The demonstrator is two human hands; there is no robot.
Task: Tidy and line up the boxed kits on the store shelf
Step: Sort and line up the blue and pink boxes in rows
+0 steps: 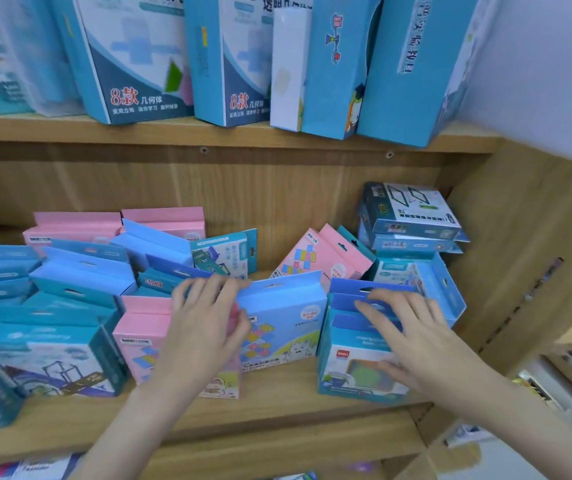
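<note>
Small boxed kits in pink, light blue and teal stand in uneven rows on the middle wooden shelf [277, 386]. My left hand [205, 327] lies over the top of a pink boxed kit [139, 344] at the front, its fingers curled onto the header of the light blue boxed kit [284, 323] beside it. My right hand [405, 337] rests spread on the front of a teal boxed kit [350, 368] at the front right, thumb low on its face, fingers on its blue hang tab. A pink kit [322, 258] leans tilted behind them.
Two teal boxes [412, 216] lie stacked flat in the back right corner. Tall blue boxes [132, 60] stand on the upper shelf [208, 133]. The shelf's wooden side wall [526, 244] closes the right. More teal kits [52, 355] crowd the left. Packaged goods show on the shelf below.
</note>
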